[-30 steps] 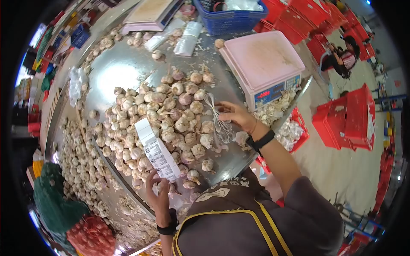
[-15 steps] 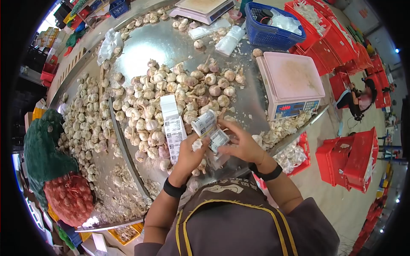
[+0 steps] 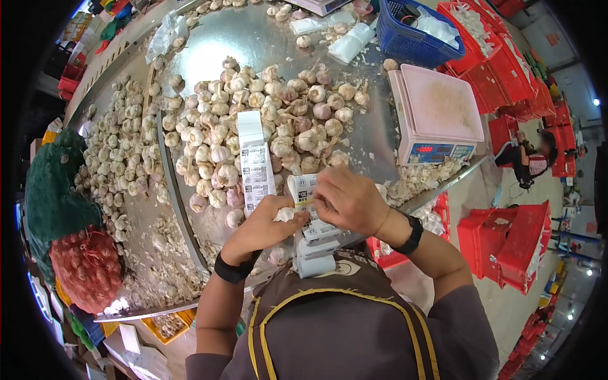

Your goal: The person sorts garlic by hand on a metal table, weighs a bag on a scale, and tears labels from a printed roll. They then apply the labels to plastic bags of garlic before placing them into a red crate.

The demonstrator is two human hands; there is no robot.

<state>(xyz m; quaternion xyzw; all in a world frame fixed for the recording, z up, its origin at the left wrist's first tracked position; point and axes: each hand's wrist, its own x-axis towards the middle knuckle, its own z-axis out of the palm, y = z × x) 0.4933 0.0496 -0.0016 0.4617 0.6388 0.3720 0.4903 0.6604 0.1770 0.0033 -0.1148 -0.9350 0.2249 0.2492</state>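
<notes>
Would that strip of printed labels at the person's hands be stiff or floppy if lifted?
The label strip would probably be floppy, since its lower part shows several folds. It looks thin and papery, so it is likely light. Those bends suggest it might crease easily too.

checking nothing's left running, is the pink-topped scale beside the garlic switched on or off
On: the pink-topped scale has a display glowing red. The figures are too small to read surely.

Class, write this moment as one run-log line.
Left hand: holding label strip | right hand: curled at strip | second strip: on garlic
</notes>
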